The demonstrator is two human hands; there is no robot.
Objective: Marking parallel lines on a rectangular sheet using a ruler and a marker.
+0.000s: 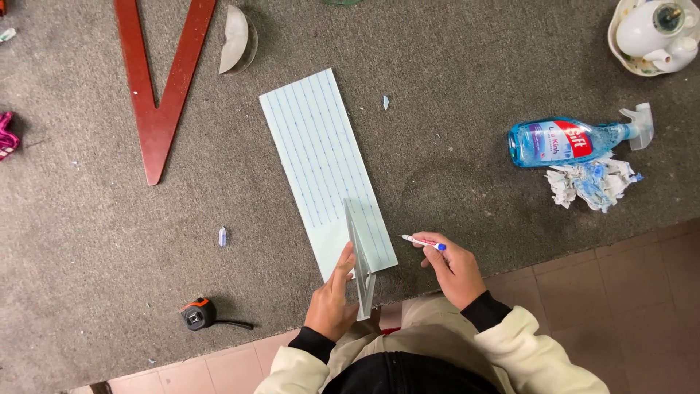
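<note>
Your left hand (332, 295) is clamped on a narrow glass strip (359, 259), which stands on edge across the near end of the lined glass sheet (321, 164). Your right hand (453, 268), just beside the strip, pinches a marker (423, 241). Far up to the right of it, a dish (620, 55) holds a white teapot (649, 25). Nearer, a blue spray bottle (569, 140) lies beside crumpled paper (590, 182). Grey carpet (474, 109) covers the bench; a tape measure (198, 314) sits left of your left hand.
</note>
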